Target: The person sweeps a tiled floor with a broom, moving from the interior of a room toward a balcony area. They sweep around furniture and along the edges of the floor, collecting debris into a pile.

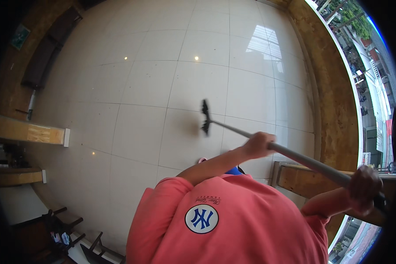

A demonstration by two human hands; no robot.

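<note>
Both hands grip a long grey pole (303, 160) that slants from upper right of my body down toward the tiled floor (141, 88). At its far end is a narrow dark head (205, 117), blurred, like a broom or floor brush. My left hand (259, 145) is closed round the pole's middle. Higher up, near the black end of the handle, my right hand (365, 189) wraps round it. A faint shadow lies beside the head; whether it touches the tiles I cannot tell.
A wooden ledge (339, 110) runs along the right under a window onto the street. At left stand a dark padded bench (50, 48) and a wood-clad partition (39, 133). Dark chairs (68, 224) are at the lower left. Small specks dot the glossy tiles.
</note>
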